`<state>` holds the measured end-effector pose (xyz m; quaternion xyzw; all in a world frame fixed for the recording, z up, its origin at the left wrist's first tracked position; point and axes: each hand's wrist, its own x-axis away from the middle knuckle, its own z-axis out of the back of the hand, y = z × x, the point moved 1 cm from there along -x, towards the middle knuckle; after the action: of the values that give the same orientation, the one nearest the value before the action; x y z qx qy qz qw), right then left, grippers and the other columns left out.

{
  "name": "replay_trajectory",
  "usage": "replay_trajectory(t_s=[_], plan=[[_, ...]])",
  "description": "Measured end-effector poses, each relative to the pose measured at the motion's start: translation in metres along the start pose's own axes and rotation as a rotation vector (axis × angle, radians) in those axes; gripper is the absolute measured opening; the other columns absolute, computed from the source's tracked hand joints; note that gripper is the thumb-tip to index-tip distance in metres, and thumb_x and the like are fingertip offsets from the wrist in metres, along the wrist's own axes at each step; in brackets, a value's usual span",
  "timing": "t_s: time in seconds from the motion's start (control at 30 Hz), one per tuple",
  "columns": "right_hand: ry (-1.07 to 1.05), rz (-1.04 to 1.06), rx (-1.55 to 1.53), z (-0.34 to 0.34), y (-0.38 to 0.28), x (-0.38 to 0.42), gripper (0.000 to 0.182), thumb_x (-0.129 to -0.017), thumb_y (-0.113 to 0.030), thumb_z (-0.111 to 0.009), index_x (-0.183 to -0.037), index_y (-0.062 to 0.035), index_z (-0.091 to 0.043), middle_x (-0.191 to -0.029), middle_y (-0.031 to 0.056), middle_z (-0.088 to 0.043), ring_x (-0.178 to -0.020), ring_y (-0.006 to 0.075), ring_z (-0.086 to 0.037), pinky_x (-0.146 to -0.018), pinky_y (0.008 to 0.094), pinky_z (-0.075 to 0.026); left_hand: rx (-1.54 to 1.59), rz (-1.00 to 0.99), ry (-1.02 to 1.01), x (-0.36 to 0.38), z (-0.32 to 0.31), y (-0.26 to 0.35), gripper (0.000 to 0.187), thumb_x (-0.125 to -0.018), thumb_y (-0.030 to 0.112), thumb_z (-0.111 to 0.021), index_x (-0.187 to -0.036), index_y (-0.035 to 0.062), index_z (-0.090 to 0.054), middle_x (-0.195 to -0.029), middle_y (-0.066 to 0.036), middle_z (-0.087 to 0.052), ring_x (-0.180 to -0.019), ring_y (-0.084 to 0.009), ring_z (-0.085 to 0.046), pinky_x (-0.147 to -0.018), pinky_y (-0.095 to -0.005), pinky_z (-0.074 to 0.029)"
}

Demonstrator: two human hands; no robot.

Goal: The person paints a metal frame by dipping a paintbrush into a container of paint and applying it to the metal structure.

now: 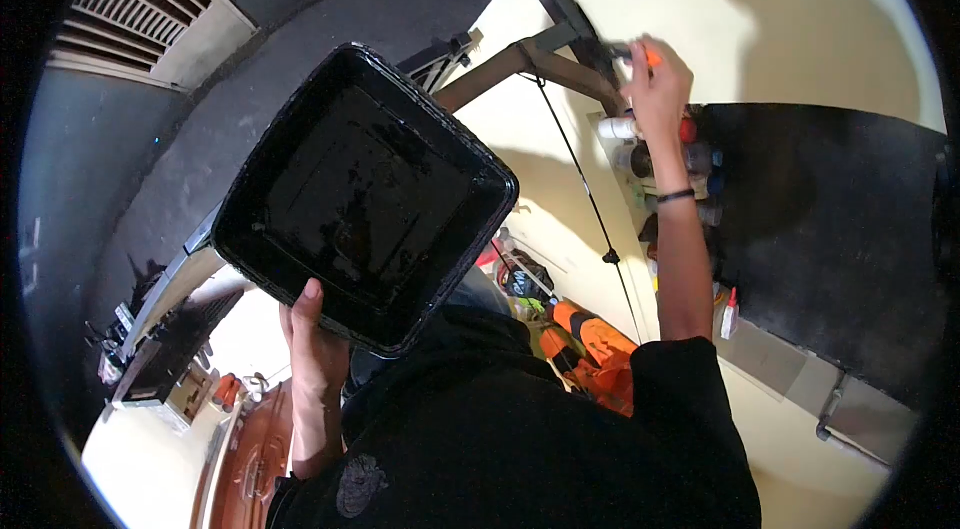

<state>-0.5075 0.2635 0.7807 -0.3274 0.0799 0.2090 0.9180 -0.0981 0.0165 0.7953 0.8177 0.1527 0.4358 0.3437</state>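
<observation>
My left hand (312, 329) grips the lower edge of a square black tub (300, 184), with the thumb over the rim. The tub is tilted so its inside faces me, and a wet, shiny black film covers the bottom. Up at the right, my right hand (655, 89) is closed around a small tool with an orange handle, which looks like a paintbrush (652, 59). Its dark end points left and meets or nearly meets a dark metal bracket (570, 64) on the pale wall. Fingers partly hide the tool.
A black cord (582, 179) hangs from the bracket. Several bottles and jars (640, 159) line a ledge beside my right forearm, by a dark panel (820, 219). A small white bottle with a red cap (730, 314) stands nearby. Orange-and-black fabric (595, 339) lies below; a louvred vent (140, 9) is upper left.
</observation>
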Motion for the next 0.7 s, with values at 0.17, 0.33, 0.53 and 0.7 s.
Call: replay_trajectory(t_s=[0.17, 0.33, 0.53, 0.7], plan=[[-0.033, 0.063, 0.112, 0.024, 0.009, 0.012, 0.023, -0.101, -0.013, -0.061, -0.110, 0.0082, -0.067, -0.094, 0.0166, -0.073, -0.059, 0.0169, -0.070, -0.048, 0.0255, -0.054, 0.057, 0.054, -0.025, -0.001, 0.012, -0.001, 0.071, -0.094, 0.033, -0.066, -0.150, 0.0027, -0.035, -0.144, -0.016, -0.050, -0.131, -0.0305, -0.050, -0.109, -0.0470, -0.042], [-0.031, 0.034, -0.027, 0.002, -0.010, -0.009, 0.027, -0.101, -0.016, -0.062, -0.111, 0.0084, -0.067, -0.087, 0.0165, -0.072, -0.053, 0.0164, -0.067, -0.046, 0.0276, -0.050, 0.008, 0.063, -0.031, 0.000, 0.006, -0.001, 0.070, -0.094, 0.034, -0.066, -0.149, 0.0028, -0.037, -0.142, -0.016, -0.051, -0.131, -0.0304, -0.050, -0.108, -0.0475, -0.042], [0.031, 0.215, 0.205, 0.017, 0.040, 0.014, 0.022, -0.097, -0.015, -0.066, -0.106, 0.0055, -0.069, -0.089, 0.0174, -0.071, -0.054, 0.0202, -0.068, -0.050, 0.0312, -0.053, 0.048, 0.035, 0.009, 0.003, 0.008, -0.001, 0.071, -0.093, 0.034, -0.069, -0.149, 0.0043, -0.038, -0.140, -0.015, -0.052, -0.131, -0.0300, -0.050, -0.107, -0.0486, -0.042], [-0.044, 0.035, 0.085, 0.014, -0.002, 0.001, 0.024, -0.101, -0.015, -0.063, -0.111, 0.0069, -0.068, -0.091, 0.0148, -0.072, -0.063, 0.0165, -0.071, -0.048, 0.0264, -0.053, 0.043, 0.055, -0.033, 0.001, 0.005, -0.002, 0.069, -0.093, 0.032, -0.069, -0.149, 0.0053, -0.039, -0.142, -0.013, -0.052, -0.131, -0.0294, -0.049, -0.109, -0.0472, -0.039]])
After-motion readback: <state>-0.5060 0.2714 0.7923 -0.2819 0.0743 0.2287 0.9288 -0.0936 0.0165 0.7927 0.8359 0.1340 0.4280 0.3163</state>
